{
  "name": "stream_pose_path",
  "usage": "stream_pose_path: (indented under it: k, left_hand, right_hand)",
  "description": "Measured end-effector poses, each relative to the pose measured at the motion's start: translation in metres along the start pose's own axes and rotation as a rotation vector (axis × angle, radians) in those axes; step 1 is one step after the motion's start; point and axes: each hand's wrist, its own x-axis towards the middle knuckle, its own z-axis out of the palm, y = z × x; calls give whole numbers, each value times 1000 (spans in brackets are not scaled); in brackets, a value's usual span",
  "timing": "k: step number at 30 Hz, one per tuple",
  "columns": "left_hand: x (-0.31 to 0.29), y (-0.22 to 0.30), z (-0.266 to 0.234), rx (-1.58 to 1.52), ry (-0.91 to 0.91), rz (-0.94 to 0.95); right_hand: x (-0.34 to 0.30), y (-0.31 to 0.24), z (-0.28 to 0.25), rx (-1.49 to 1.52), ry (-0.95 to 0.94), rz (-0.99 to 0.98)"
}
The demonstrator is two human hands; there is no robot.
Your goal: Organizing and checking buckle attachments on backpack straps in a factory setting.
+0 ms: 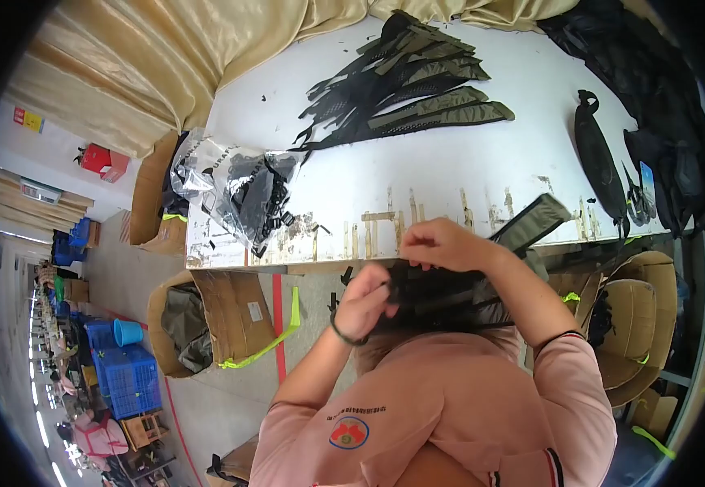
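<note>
My left hand, with a dark band at its wrist, is curled at the table's front edge and a little blurred. Its fingers are closed on black webbing at the near end of a dark strap piece. Just to the right and higher, my right hand is bent in a pinch over the table edge; whatever its fingertips hold is hidden. Black and olive material lies across my lap below both hands. An olive padded strap with black edging sticks out past my right forearm onto the table.
On the white table lies a fanned pile of olive and black straps. A clear plastic bag of black buckles sits at the left. Black fabric and a black padded strap are at right. Cardboard boxes flank the table.
</note>
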Motion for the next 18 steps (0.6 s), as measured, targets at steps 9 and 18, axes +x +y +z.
stream_pose_path:
  k: [9,18]
  left_hand:
    - [-87,1,-90,972,447,-128]
    - [125,123,-54,1444,268,541]
  right_hand:
    - [39,49,-131,-645,621,79]
    - [128,86,-161,-805,465,317]
